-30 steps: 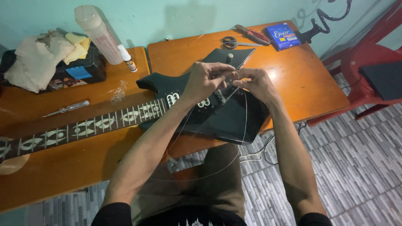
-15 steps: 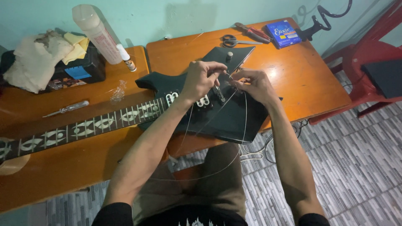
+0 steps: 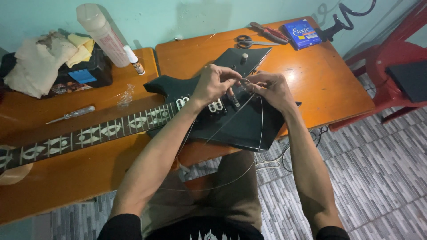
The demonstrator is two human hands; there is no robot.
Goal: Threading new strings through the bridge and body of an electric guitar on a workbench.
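Note:
A black electric guitar (image 3: 249, 126) lies across two wooden tables, its inlaid neck (image 3: 89, 133) running to the left. My left hand (image 3: 213, 84) and my right hand (image 3: 271, 89) meet over the body near the bridge. Both pinch a thin wire guitar string (image 3: 260, 120) between fingertips. The string loops down off the guitar's edge toward my lap.
Scissors (image 3: 249, 42), pliers (image 3: 269, 32) and a blue string box (image 3: 301, 33) lie at the far side of the right table (image 3: 333, 84). A spray can (image 3: 102, 33), small bottle (image 3: 134, 60), rags (image 3: 38, 62) and screwdriver (image 3: 71, 114) sit on the left table. A red chair (image 3: 391, 66) stands right.
Both hands stay over the bridge with small finger shifts on the string. The view has moved slightly.

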